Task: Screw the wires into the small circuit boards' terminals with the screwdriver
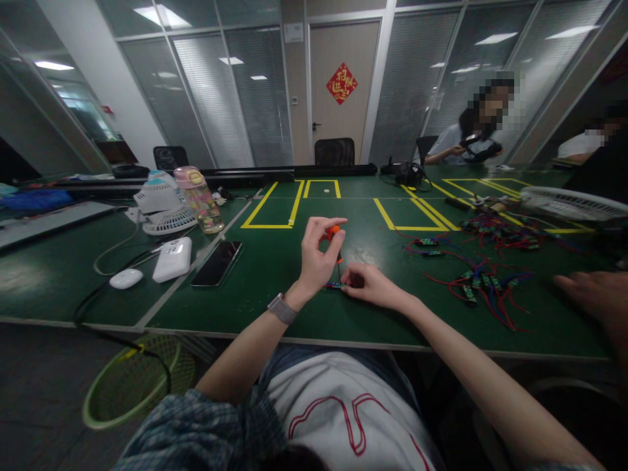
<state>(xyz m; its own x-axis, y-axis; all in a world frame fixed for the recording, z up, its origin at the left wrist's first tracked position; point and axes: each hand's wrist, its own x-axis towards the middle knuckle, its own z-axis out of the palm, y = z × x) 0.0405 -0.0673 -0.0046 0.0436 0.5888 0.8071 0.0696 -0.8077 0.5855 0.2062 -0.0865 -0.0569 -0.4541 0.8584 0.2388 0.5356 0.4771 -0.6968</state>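
Note:
My left hand (318, 252) is raised over the green table (275, 288), its fingers closed round the orange handle of a small screwdriver (335, 237) that points down. My right hand (369, 284) rests on the table just to the right, pinching a small circuit board with wires (337, 285) under the screwdriver tip. A watch sits on my left wrist.
Several small boards with red and blue wires (478, 278) lie to the right. A phone (216, 263), white power bank (173, 259), mouse (126, 279), fan (161, 204) and bottle (201, 199) stand on the left. Another person's hand (591, 291) rests at right; a person sits at the far side.

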